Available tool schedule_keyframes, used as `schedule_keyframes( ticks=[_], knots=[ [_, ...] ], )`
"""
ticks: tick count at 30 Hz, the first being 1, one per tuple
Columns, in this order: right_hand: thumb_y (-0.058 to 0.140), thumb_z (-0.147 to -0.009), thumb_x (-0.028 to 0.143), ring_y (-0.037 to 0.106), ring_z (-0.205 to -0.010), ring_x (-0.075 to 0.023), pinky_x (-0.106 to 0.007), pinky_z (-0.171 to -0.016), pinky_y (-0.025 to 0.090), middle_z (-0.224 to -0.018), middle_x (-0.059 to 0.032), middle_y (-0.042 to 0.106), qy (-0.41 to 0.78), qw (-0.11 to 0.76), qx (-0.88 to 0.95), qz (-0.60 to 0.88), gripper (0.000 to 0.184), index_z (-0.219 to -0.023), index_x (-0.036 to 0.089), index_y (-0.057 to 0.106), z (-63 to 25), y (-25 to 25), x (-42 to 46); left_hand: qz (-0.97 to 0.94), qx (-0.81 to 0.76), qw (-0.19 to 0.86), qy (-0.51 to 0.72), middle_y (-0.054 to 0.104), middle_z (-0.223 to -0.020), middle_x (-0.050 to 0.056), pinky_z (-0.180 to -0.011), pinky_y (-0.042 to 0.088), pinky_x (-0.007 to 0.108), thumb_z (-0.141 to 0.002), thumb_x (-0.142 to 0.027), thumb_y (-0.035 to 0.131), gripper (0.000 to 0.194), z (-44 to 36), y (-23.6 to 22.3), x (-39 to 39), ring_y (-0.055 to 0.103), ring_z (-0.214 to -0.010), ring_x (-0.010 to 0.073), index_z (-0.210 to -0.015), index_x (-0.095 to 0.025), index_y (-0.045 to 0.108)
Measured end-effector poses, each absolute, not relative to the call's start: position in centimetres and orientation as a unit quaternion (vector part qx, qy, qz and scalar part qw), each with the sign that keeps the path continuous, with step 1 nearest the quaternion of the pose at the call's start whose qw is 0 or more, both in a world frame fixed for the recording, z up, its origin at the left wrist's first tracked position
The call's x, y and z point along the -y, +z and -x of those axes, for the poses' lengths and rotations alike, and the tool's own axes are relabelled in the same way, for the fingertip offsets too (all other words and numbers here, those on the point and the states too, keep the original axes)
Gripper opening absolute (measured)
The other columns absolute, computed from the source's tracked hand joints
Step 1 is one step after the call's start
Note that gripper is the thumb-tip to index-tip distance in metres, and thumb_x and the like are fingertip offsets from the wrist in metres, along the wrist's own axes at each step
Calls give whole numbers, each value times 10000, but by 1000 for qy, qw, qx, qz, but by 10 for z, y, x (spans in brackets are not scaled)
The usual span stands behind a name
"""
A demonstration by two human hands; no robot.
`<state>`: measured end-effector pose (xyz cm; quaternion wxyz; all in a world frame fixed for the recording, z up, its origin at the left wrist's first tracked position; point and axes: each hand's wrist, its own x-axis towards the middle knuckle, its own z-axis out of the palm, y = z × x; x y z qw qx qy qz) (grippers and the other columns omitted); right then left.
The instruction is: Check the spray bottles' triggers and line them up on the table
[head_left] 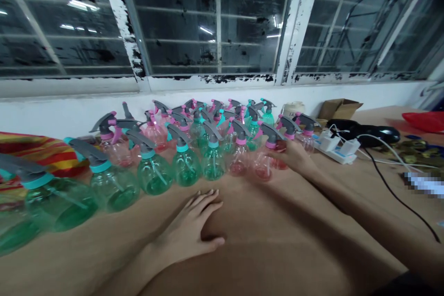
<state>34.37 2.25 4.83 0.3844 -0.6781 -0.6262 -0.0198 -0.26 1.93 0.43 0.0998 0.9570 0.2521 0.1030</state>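
My left hand hovers low over or rests on the brown tabletop; its fingers are spread, with nothing in them. Just beyond its fingertips stands a green spray bottle with a turquoise collar and grey trigger head. My right hand reaches to the front of the right end of the group, its fingers closed round a pink spray bottle with a pink collar; part of the grip is hidden. Beside that bottle stands another pink spray bottle. Several green ones, such as the large green spray bottle, line the left.
A white power strip with plugged-in chargers and cables lies right of the bottles. Behind it are a black case, an open cardboard box and a red bag. Striped red-yellow cloth lies left. Windows rise behind.
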Motion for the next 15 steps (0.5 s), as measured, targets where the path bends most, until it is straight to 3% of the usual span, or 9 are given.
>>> schedule_keyframes(
  ticks=[10,15],
  knots=[
    [645,-737,497,673,-687,-239,-306,-588,470,-777,-56,721,-2,403,621,673,310,-818,199,611,-348,47,-46,-958,-260,89,84,328,-1502,60,-1082,279,548,-789,-475,643,673,5,0,-23,323,-1349,325,-1384,-289,391],
    [625,-747,534,679,-713,-268,-318,-582,464,-773,-80,719,-21,398,608,687,355,-841,191,628,-347,45,-51,-957,-263,88,85,344,-1494,56,-1080,291,547,-774,-464,661,676,4,4,-22,350,-1334,332,-1377,-297,406]
  ],
)
